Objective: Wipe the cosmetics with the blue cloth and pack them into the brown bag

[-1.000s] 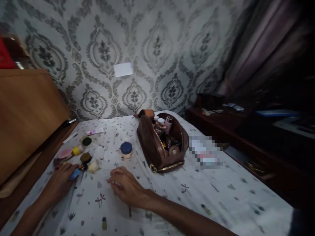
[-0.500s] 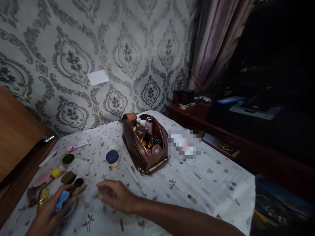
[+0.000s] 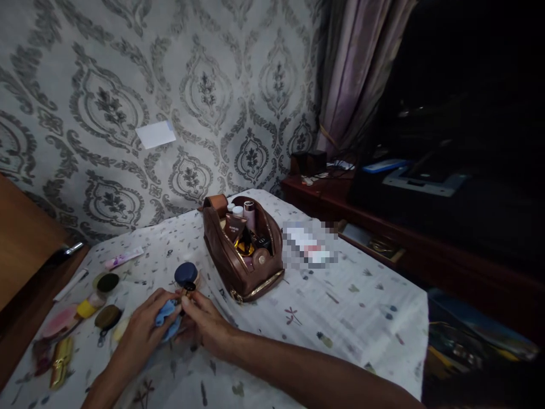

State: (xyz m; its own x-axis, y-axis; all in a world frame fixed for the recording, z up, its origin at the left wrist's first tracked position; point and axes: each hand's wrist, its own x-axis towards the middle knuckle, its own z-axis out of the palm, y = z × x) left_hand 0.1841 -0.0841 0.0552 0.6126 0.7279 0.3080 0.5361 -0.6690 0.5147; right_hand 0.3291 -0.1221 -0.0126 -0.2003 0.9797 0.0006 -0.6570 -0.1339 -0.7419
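Observation:
My left hand [image 3: 147,321] is closed around a crumpled blue cloth [image 3: 167,319]. Its fingertips meet those of my right hand [image 3: 208,324], which pinches a small black-capped bottle [image 3: 188,288]; fingers hide most of the bottle. Just behind the hands stands a round jar with a dark blue lid [image 3: 186,274]. A brown cosmetic bag [image 3: 225,261] lies unzipped beyond my right hand, holding several tubes and bottles, one of them a pink bottle with a shiny cap [image 3: 249,215].
Left of my hands lie a gold tube [image 3: 61,362], a dark round lid [image 3: 108,317], a pink round item [image 3: 59,322], a yellow-banded bottle [image 3: 87,308] and a white and purple tube [image 3: 124,258]. A patterned white cloth [image 3: 357,307] covers the table. An open drawer [image 3: 370,243] stands at right.
My left hand has moved right and up with the blue cloth and the black-capped bottle. My right hand has come to meet it and now grips the bottle. The view has turned slightly right.

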